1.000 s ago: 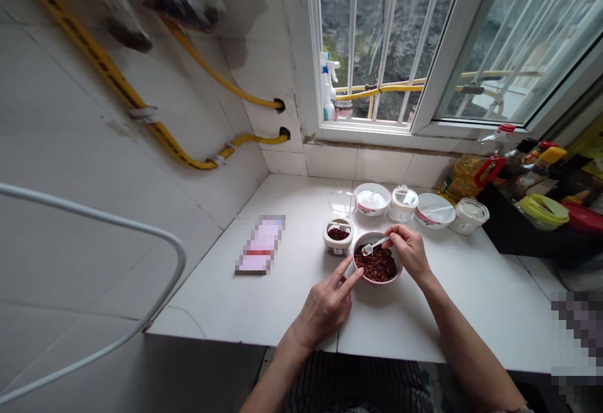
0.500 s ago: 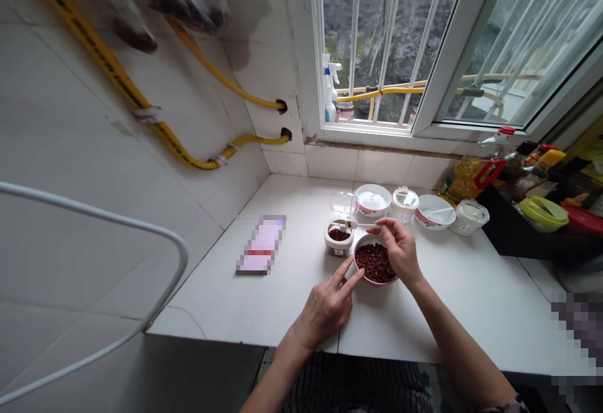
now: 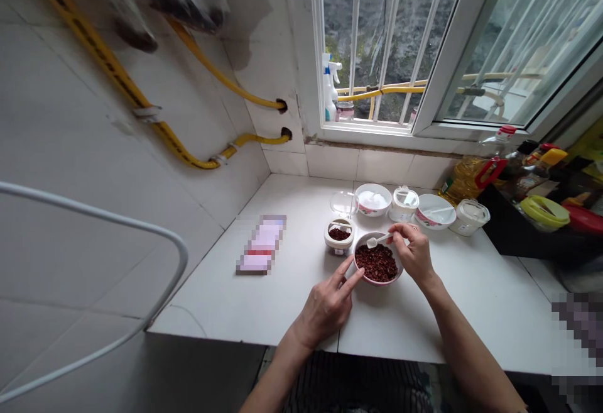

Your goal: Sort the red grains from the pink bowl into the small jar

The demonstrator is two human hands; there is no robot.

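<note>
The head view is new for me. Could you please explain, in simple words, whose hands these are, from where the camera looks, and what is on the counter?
There is no machine here: these are one person's two bare hands, seen by a camera worn on that person's head, looking forward and down. The left hand touches a bowl of dark red bits. The right hand holds a small white spoon, its scoop at the bowl's far side. On the white counter, an open jar with similar bits stands beside the bowl; farther back are two more bowls and two whitish jars.
</note>
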